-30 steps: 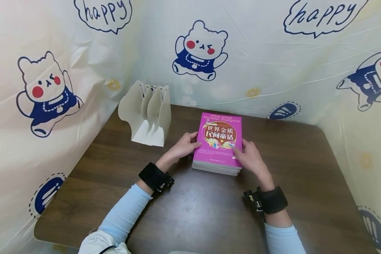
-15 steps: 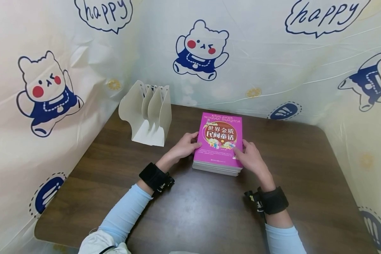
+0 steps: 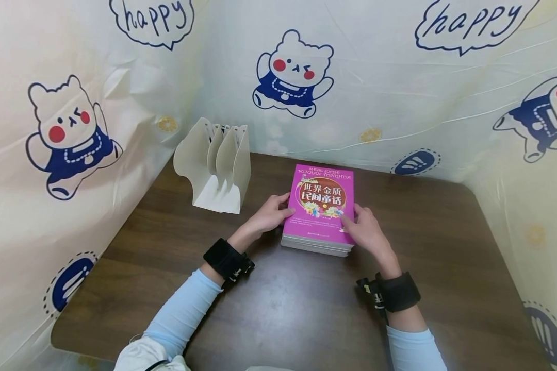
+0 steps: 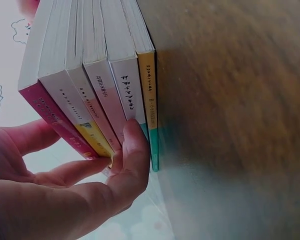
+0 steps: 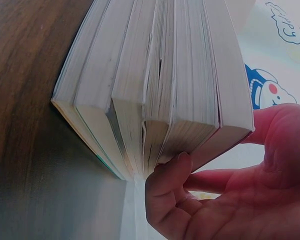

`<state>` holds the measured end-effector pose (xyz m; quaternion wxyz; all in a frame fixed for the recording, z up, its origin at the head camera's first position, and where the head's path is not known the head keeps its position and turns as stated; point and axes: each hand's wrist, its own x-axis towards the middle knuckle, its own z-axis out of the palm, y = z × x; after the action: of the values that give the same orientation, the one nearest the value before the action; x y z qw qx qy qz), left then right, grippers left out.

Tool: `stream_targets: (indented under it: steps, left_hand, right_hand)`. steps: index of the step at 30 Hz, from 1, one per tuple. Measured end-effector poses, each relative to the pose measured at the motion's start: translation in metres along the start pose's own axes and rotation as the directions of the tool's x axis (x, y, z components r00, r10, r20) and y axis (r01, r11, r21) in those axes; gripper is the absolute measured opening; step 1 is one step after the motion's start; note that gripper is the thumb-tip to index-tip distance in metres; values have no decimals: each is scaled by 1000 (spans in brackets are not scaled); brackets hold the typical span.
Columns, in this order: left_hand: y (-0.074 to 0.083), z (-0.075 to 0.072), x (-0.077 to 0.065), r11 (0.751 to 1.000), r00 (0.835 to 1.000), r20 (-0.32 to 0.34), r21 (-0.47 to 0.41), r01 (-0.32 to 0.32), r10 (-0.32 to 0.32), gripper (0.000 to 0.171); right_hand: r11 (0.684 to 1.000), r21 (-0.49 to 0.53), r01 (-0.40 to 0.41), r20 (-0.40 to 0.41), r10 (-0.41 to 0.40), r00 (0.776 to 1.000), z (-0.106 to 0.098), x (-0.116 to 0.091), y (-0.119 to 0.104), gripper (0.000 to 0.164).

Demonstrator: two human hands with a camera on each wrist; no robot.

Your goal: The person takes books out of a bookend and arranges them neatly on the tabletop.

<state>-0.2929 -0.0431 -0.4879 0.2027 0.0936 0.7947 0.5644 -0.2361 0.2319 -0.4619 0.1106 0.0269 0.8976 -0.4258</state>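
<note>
A stack of several books (image 3: 325, 206) lies flat on the table, topped by a magenta cover with white Chinese characters. My left hand (image 3: 269, 212) grips its left side, thumb over the top cover. In the left wrist view those fingers (image 4: 135, 150) curl against the colored spines (image 4: 102, 95). From the right, my right hand (image 3: 367, 230) holds the same stack, its thumb likewise on the cover. The right wrist view has curled fingertips (image 5: 172, 170) against the pale page edges (image 5: 160, 90). The bottom book rests at the tabletop.
A cream desktop file holder (image 3: 244, 165) with upright dividers stands at the back left of the brown wooden table (image 3: 427, 232). Behind and beside the table hangs a pale curtain (image 3: 380, 93) printed with cartoon bears. Black straps (image 3: 397, 292) circle both wrists.
</note>
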Motion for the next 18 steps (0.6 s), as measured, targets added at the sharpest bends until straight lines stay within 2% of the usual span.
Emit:
stream_targets:
  steps: [4,18]
  left_hand:
    - [0,0,1,1000,1000,6,-11,0,0,63]
    - [5,0,4,998,999,-19,32,51,-50,65]
  right_hand:
    - [1000,-5,-1,3,1,1000,-1,0,0,74]
    - [1000,-18,14,-4,-14,1000,-2,2,0,71]
